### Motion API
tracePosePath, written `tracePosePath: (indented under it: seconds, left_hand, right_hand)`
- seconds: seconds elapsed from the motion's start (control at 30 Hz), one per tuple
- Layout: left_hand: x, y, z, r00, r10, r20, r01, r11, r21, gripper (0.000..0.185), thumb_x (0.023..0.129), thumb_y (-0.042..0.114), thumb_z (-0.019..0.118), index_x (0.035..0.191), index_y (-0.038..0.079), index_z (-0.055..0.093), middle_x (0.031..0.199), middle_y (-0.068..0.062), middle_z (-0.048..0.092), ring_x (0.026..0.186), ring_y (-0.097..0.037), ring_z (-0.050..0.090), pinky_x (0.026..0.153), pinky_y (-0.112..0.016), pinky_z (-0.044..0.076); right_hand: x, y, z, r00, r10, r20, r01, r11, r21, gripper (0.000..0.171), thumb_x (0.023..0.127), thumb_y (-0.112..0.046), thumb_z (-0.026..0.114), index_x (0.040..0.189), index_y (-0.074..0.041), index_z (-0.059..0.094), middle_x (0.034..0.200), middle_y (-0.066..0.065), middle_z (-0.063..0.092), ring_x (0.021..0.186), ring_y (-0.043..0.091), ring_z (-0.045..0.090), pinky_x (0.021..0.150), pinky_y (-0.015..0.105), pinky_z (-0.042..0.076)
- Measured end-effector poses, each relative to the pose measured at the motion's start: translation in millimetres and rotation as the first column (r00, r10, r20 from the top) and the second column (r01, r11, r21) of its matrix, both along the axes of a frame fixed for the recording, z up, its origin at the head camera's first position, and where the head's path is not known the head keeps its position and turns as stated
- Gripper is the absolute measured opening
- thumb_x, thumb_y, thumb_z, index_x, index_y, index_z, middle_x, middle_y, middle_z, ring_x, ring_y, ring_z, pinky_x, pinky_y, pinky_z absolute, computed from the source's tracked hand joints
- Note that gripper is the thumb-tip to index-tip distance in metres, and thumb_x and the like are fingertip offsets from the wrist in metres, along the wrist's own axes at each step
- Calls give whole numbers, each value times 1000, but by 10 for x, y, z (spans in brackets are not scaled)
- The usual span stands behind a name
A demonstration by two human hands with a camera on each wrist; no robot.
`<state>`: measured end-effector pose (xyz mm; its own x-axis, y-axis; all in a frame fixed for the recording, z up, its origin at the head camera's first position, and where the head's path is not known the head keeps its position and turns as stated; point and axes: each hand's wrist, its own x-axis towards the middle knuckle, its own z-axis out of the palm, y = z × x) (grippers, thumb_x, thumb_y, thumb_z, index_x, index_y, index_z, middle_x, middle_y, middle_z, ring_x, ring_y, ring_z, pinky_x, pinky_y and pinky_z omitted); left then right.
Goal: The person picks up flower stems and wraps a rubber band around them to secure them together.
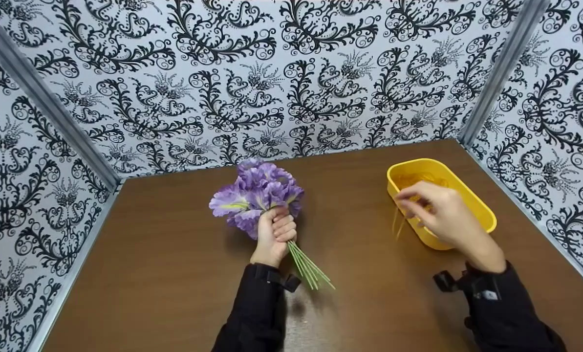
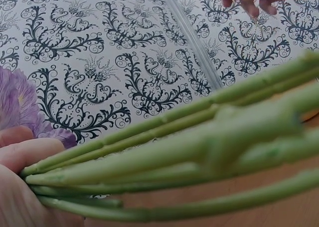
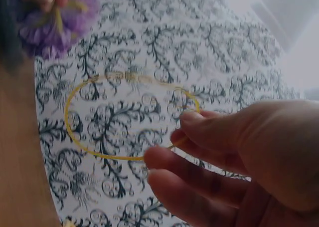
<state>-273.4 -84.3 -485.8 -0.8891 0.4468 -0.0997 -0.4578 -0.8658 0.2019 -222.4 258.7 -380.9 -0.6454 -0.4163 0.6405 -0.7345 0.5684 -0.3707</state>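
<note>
Head view, one bunch of purple ruffled flowers [image 1: 257,188] gripped inside left hand [image 1: 275,232], one yellow elastic loop [image 3: 119,158] pinched by fingers of right hand [image 1: 440,208], one yellow oblong tub [image 1: 482,220]

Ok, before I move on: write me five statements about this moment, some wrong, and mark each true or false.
1. The left grip holds purple flowers by their stems. True.
2. The right grip is holding nothing. False: the right grip pinches a yellow band.
3. The yellow band circles the stems. False: it is apart from them.
4. A yellow tub stands on the table. True.
5. The wall behind the table is plain. False: it has a dark scroll pattern on white.
</note>
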Motion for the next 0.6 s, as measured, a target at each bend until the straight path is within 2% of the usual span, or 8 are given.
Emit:
tracePosePath:
  seconds: [0.07, 0.13, 0.3, 0.47, 0.6]
  left_hand:
    - [-2, -1, 1, 1000, -8, 4, 8, 1000, 1, 37, 98, 13, 31, 62, 20, 23, 44, 10, 27, 40, 0, 12, 35, -12, 11]
    - [-2, 2, 3, 1000, -10, 5, 10, 1000, 2, 38, 98, 14, 30, 61, 20, 24, 43, 10, 27, 41, 0, 11, 35, -12, 11]
    - [6, 24, 16, 1000, 6, -7, -6, 1000, 1, 39, 98, 13, 30, 60, 19, 27, 44, 10, 28, 41, 0, 12, 35, -12, 11]
    - [11, 39, 32, 1000, 0, -7, 1, 1000, 11, 38, 98, 12, 31, 61, 20, 26, 44, 10, 28, 41, 0, 12, 36, -12, 10]
    - [20, 47, 47, 1000, -9, 3, 9, 1000, 4, 38, 99, 13, 30, 61, 20, 25, 44, 11, 27, 41, 0, 12, 35, -12, 10]
  right_hand:
    - [27, -99, -11, 993, 114, -6, -114, 993, 22, 26, 84, 8, 76, 104, -8, 73, 92, -2, 70, 72, 7, 63, 63, 13, 51]
    - [62, -201, -30, 976, 220, -3, -219, 975, 48, 27, 84, 6, 77, 105, -10, 72, 93, -3, 71, 75, 7, 63, 67, 13, 51]
    - [168, -461, -99, 905, 423, 37, -425, 901, 84, 24, 90, 0, 73, 109, -14, 70, 96, -1, 71, 77, 6, 64, 67, 13, 53]
    - [247, -648, -172, 847, 529, 45, -531, 841, 102, 22, 92, 0, 71, 109, -14, 69, 97, -2, 69, 84, 7, 66, 74, 15, 54]
    - [291, -731, -219, 829, 557, 61, -560, 822, 101, 22, 92, 0, 71, 108, -15, 68, 98, -4, 68, 85, 6, 66, 75, 16, 54]
